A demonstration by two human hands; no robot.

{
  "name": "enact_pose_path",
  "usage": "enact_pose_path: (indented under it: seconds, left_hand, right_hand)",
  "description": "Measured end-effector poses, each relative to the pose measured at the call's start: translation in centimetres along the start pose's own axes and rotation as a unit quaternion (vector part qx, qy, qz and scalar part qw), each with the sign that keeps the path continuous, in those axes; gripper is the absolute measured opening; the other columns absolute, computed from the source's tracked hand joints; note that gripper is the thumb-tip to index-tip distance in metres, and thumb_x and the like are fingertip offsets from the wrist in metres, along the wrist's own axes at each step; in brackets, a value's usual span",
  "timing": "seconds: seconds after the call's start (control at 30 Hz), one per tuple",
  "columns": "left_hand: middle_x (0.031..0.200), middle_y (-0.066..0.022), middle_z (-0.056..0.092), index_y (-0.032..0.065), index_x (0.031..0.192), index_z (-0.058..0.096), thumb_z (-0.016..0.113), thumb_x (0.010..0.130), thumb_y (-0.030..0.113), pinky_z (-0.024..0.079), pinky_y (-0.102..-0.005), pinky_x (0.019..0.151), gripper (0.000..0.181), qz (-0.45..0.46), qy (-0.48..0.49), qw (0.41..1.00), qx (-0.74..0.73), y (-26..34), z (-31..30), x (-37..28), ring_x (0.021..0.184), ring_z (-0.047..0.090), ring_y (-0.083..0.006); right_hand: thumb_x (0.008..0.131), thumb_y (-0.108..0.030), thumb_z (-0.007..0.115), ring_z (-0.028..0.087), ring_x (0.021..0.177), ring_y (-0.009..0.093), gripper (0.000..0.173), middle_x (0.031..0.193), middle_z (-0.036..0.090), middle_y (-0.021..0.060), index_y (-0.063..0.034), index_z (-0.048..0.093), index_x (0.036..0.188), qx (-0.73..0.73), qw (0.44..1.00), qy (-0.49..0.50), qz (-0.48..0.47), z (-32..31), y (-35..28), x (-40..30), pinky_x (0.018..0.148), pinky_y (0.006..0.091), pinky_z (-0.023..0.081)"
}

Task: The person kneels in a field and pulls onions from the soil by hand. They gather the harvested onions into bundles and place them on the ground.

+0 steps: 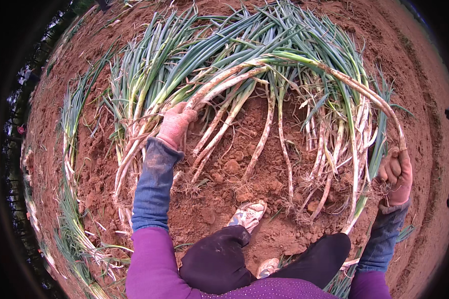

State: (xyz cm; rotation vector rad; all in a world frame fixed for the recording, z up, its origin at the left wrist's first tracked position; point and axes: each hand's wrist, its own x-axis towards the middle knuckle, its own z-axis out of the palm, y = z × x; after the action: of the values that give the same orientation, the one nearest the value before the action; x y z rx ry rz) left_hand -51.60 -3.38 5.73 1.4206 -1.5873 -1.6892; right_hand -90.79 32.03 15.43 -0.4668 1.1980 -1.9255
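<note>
My left hand (pixel 174 125), in a soiled pinkish glove, is closed around the pale lower stalks of a few long green onions (pixel 224 80). At the right, my gloved right hand (pixel 396 175) grips the root end of another green onion (pixel 374 96). Its stalk arches up and leftward from that fist to the green leaves at the top. Between my hands lies a broad heap of green onions (pixel 258 35), leaves pointing away from me. Their soil-covered stalks and hairy roots (pixel 243 185) face me. My palms and the far sides of my fingers are hidden.
Reddish, cloddy soil (pixel 209 216) covers the ground. A row of more green onions (pixel 71 209) runs down the left. My soiled shoe (pixel 248 216) stands close to the roots, and my knee (pixel 329 246) is near a whitish stalk. More leaves (pixel 344 278) lie beside my right leg.
</note>
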Motion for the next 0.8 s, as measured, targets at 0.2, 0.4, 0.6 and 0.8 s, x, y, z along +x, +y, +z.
enact_pose_path:
  seconds: [0.2, 0.4, 0.6, 0.8]
  left_hand:
    - [0.111, -0.0178, 0.068, 0.0074, 0.129, 0.059, 0.066, 0.082, 0.019, 0.047, -0.0428, 0.095, 0.049, -0.015, 0.119, 0.9, 0.419, -12.0, -2.7, 2.3, 0.102, 0.065, -0.0321]
    - [0.136, -0.0124, 0.052, 0.0094, 0.133, 0.053, 0.065, 0.078, 0.016, 0.032, -0.0478, 0.112, 0.057, 0.467, -0.048, 0.626, 0.622, -8.6, 14.7, 1.2, 0.13, 0.045, -0.0323]
    - [0.156, -0.0131, 0.037, 0.0125, 0.142, 0.049, 0.041, 0.101, 0.025, 0.02, -0.0367, 0.122, 0.043, 0.28, -0.049, 0.555, 0.782, -11.1, 13.1, 18.3, 0.146, 0.029, -0.0287]
    - [0.142, -0.0101, 0.054, 0.0146, 0.14, 0.054, 0.058, 0.093, 0.031, 0.029, -0.0388, 0.115, 0.05, 0.021, 0.026, 0.582, 0.812, 0.3, 12.2, 17.0, 0.133, 0.045, -0.0327]
  right_hand:
    - [0.091, -0.033, 0.068, 0.045, 0.045, 0.008, 0.031, 0.061, 0.047, -0.0033, -0.0055, 0.056, 0.099, -0.404, 0.883, 0.166, 0.173, -8.5, -2.8, -3.9, 0.042, 0.0235, 0.038]
    - [0.08, -0.033, 0.074, 0.065, 0.07, 0.025, 0.039, 0.078, 0.067, 0.0111, -0.0035, 0.067, 0.104, -0.716, 0.655, -0.018, 0.242, -7.1, -0.7, -4.0, 0.066, 0.0382, 0.051]
    - [0.09, -0.031, 0.067, 0.06, 0.06, 0.023, 0.03, 0.071, 0.061, 0.0134, -0.0049, 0.065, 0.105, -0.824, 0.504, 0.249, -0.071, -5.8, -20.9, 2.3, 0.062, 0.0365, 0.049]
    - [0.09, -0.038, 0.066, 0.047, 0.051, 0.012, 0.031, 0.071, 0.054, 0.0017, -0.0078, 0.062, 0.097, -0.548, 0.636, 0.543, -0.03, -25.3, -29.5, -13.3, 0.045, 0.0293, 0.039]
